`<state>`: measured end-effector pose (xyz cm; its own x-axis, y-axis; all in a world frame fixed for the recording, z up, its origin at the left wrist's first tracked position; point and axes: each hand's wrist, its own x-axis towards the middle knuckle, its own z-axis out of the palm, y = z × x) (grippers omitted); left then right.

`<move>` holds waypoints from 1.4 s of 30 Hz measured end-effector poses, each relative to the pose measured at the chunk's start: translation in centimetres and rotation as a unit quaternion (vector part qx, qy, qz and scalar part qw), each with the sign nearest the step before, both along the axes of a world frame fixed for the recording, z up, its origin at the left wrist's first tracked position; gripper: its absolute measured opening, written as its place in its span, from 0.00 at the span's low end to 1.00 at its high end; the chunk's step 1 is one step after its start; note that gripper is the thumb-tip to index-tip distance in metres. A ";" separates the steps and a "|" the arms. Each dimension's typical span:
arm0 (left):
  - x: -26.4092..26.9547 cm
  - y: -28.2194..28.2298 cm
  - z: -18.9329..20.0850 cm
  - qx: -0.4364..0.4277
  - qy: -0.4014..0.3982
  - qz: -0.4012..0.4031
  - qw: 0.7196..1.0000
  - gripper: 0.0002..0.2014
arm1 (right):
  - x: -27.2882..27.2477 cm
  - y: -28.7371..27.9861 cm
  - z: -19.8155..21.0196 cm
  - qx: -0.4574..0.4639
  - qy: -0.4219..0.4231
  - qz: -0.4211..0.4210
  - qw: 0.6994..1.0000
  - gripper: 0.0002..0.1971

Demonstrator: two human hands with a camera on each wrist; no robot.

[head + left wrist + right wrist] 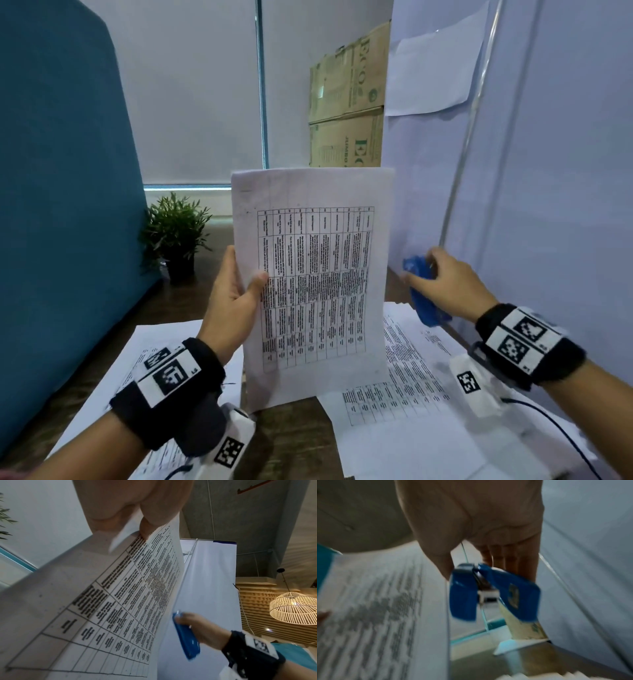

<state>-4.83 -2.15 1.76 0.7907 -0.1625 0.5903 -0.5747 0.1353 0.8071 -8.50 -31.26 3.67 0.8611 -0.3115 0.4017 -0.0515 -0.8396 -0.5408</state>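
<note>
My left hand (239, 284) holds a stack of printed sheets (315, 274) upright above the table, thumb on the front and fingers behind its left edge. The sheets carry a table of small text, seen close up in the left wrist view as the printed sheets (106, 608) pinched by the left hand (137, 520). To the right of the paper, my right hand (445, 281) grips a blue stapler (423, 291) in the air. The right wrist view is blurred but shows the blue stapler (491, 592) with its two halves parted, under the right hand (479, 527).
More printed sheets (411, 394) lie spread on the brown table (294, 442), left and right. A small potted plant (176, 236) stands at the back left beside a teal partition (61, 192). A white banner (548, 171) rises on the right; cardboard boxes (346, 102) stand behind.
</note>
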 end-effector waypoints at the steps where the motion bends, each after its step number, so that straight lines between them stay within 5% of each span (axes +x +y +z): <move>1: 0.0 0.0 0.0 0.000 0.000 0.000 1.000 0.17 | 0.3 -0.6 -1.0 -0.033 0.080 -0.005 0.996 0.18; 7: 0.0 0.0 -0.1 0.010 -0.005 0.010 1.000 0.17 | 1.2 -0.9 -5.0 -0.207 0.342 0.027 0.916 0.24; 14: 0.2 0.2 -0.2 0.015 -0.008 0.030 0.999 0.17 | 1.3 0.0 -6.2 -0.232 0.422 0.069 0.874 0.28; 17: 0.1 0.4 0.2 0.022 -0.012 0.043 0.999 0.17 | 1.4 -0.2 -5.3 -0.241 0.391 0.110 0.881 0.34; 20: 0.3 1.1 1.3 0.017 -0.008 0.053 0.998 0.16 | 1.5 0.7 -3.7 -0.154 0.288 0.199 0.924 0.36; 25: 0.6 3.3 4.8 -0.001 -0.024 0.089 0.996 0.14 | 2.1 4.7 -1.7 0.052 0.136 0.311 0.939 0.10; 27: 1.2 5.2 5.9 0.028 -0.031 0.128 0.991 0.13 | 2.5 6.5 -1.6 0.123 0.123 0.307 0.936 0.08; 33: 3.1 11.2 6.4 0.218 -0.015 0.267 0.938 0.16 | 2.4 13.1 -2.3 0.219 0.154 0.360 0.894 0.13; 39: 5.1 16.0 1.3 0.361 0.101 0.280 0.884 0.17 | 2.0 18.2 -5.1 0.228 0.257 0.400 0.850 0.10; 42: 5.7 16.9 -1.2 0.486 0.142 0.262 0.822 0.26 | 2.2 19.5 -7.0 0.214 0.318 0.410 0.828 0.09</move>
